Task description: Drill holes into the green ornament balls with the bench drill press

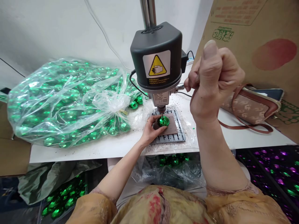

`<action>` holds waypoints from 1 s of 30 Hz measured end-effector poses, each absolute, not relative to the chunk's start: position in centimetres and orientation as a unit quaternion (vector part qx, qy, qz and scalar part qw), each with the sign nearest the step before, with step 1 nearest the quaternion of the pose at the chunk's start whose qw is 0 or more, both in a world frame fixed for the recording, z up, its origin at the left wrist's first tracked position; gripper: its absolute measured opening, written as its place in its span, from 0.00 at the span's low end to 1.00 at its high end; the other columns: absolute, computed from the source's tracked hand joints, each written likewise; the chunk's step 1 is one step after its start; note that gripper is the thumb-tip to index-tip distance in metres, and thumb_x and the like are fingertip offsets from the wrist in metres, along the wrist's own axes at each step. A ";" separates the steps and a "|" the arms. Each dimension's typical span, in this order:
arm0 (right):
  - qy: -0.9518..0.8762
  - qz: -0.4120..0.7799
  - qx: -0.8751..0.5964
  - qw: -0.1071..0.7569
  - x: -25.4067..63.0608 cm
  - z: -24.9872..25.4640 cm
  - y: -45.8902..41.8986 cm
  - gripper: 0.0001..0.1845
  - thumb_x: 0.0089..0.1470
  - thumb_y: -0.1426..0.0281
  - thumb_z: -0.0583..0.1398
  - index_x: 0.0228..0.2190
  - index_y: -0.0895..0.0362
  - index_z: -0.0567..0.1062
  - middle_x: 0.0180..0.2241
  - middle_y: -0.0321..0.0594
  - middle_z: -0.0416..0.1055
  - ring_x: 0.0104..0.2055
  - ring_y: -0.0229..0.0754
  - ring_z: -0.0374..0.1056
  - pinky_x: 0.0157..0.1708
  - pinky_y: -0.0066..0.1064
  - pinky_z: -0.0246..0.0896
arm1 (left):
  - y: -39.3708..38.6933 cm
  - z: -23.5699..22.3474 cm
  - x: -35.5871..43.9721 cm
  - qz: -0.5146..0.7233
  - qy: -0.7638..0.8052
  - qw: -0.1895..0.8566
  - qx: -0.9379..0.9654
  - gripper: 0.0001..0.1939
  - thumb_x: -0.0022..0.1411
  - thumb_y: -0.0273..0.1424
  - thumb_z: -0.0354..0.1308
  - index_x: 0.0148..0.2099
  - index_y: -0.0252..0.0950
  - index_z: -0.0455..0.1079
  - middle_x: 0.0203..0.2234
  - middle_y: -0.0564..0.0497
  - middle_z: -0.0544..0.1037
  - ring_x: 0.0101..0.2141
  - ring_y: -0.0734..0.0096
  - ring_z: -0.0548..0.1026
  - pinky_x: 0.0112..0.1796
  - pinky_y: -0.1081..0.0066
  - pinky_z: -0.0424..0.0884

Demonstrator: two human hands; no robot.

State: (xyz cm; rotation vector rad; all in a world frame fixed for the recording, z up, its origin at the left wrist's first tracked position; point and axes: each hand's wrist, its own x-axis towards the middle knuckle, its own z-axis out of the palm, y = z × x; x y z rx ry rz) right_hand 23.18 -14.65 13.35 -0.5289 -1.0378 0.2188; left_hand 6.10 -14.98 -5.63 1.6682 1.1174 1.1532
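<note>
A shiny green faceted ball (164, 121) sits on a brown board on the slotted metal base of a small bench drill press (156, 49). My left hand (151, 129) pinches the ball from the left, thumb in front and fingers behind. The drill bit (162, 114) comes down onto the ball's top; whether it has entered cannot be made out. To the right of the machine, my right hand (213, 77) is closed in a fist around the feed lever (179, 88). Only the lever's inner end shows; my fingers hide the rest.
A large clear plastic bag (67, 102) full of green balls lies left on the white table (77, 154). At right are a patterned handbag (251, 104) and a cardboard box (233, 34). More green balls (63, 199) lie below left, with purple and green ones (275, 168) below right.
</note>
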 end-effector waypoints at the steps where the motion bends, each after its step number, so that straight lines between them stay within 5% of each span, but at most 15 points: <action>1: -0.492 0.099 -0.254 0.827 23.2 13.3 -14.7 0.26 0.63 0.56 0.58 0.22 0.54 0.52 0.20 0.27 0.46 0.20 0.25 0.50 0.27 0.27 0.50 | -15.1 -5.7 6.1 0.457 0.430 0.401 0.667 0.30 0.55 0.42 0.75 0.57 0.39 0.73 0.54 0.42 0.79 0.56 0.53 0.77 0.60 0.54 0.71; 14: -0.465 0.035 -0.199 0.862 22.6 10.6 -14.7 0.31 0.62 0.59 0.60 0.19 0.56 0.47 0.15 0.30 0.42 0.17 0.29 0.43 0.19 0.33 0.41 | -15.2 -5.8 6.3 0.457 0.402 0.431 0.666 0.30 0.58 0.44 0.74 0.57 0.39 0.70 0.53 0.42 0.79 0.57 0.54 0.77 0.60 0.55 0.71; 30: -0.486 -0.005 -0.107 0.867 22.7 8.7 -14.6 0.26 0.61 0.69 0.58 0.19 0.57 0.48 0.16 0.29 0.37 0.16 0.26 0.36 0.16 0.24 0.43 | -15.1 -6.3 6.1 0.460 0.392 0.423 0.675 0.30 0.59 0.42 0.74 0.59 0.40 0.70 0.56 0.42 0.78 0.59 0.54 0.76 0.62 0.54 0.70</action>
